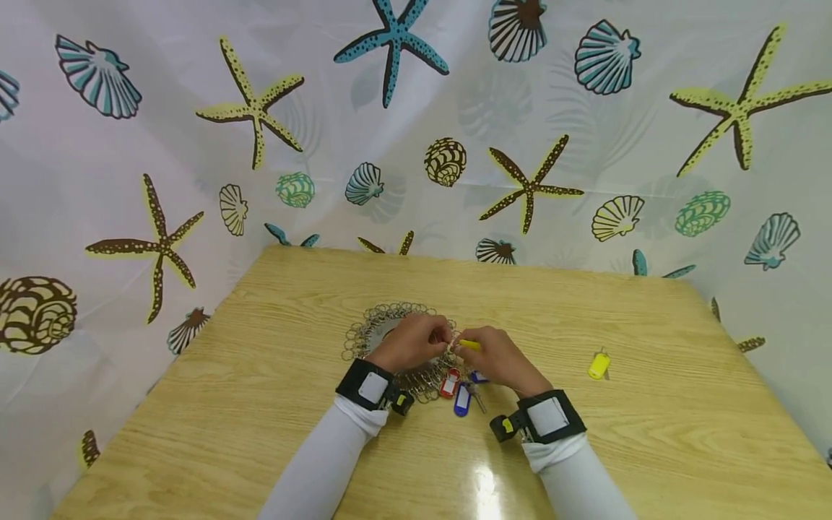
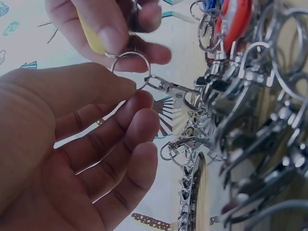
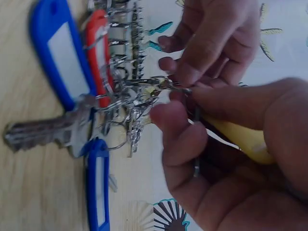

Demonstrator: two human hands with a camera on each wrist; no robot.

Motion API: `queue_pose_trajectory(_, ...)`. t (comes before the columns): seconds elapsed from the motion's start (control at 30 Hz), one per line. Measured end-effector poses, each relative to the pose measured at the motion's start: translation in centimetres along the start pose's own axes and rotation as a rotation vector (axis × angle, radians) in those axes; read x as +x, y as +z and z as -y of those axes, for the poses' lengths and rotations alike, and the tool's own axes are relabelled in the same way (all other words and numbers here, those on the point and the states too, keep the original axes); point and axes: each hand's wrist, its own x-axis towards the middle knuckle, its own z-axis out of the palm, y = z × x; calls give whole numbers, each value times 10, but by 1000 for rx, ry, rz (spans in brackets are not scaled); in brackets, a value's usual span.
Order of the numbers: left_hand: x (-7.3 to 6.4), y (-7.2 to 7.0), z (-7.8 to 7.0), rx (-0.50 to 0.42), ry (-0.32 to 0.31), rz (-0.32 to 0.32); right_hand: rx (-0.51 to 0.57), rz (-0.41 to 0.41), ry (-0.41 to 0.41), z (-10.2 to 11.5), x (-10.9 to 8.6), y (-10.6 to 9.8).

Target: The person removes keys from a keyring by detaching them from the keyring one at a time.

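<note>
A round rack (image 1: 375, 338) edged with several metal snap hooks and split rings stands on the table. My left hand (image 1: 416, 341) is at its right side, thumb and forefinger pinching a split ring (image 2: 148, 65) that joins a snap hook (image 2: 179, 96) on the rack. Facing it, my right hand (image 1: 494, 355) holds a yellow key tag (image 3: 243, 138) against its fingers and touches the same ring. A thin metal key (image 3: 197, 149) shows edge-on at the right fingers. Below the hands hang a red tag (image 1: 449, 384), a blue tag (image 1: 462, 400) and another blue tag (image 1: 479, 377).
Another yellow key tag (image 1: 599, 366) with a key lies on the wooden table (image 1: 650, 433) to the right. A silver key (image 3: 43, 130) sticks out beside the blue tags. A shell-and-starfish curtain (image 1: 416, 130) hangs behind the table and along its sides.
</note>
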Motion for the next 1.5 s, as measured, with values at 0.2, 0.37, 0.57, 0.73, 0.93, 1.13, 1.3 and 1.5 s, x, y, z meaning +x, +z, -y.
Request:
queue_pose_trajectory(0.2, -1, 3, 1, -3, 8, -7, 101, 76, 35, 2, -3, -2)
queue_pose_trajectory(0.37, -1, 5, 1, -17, 13, -23, 109, 42, 86, 2, -1, 1)
queue_pose_trajectory(0.57, 0, 4, -1, -51, -1, -4, 116, -20, 132, 0, 2, 3)
queue_pose_trajectory(0.73, 2, 6, -2, -71, 7, -1, 172, -40, 109, -2, 2, 2)
queue_pose_trajectory(0.93, 3, 8, -3, -35, -19, -17, 166, -40, 94, -4, 1, -1)
queue_pose_trajectory(1.13, 2, 9, -4, -9, -36, -29, 173, -63, 113, -6, 1, -1)
queue_pose_trajectory(1.3, 2, 13, -3, 20, -15, -21, 188, -91, 122, -6, 2, 3)
queue_pose_trajectory(1.5, 3, 18, -1, 74, 14, -43, 208, -102, 128, -3, 3, 4)
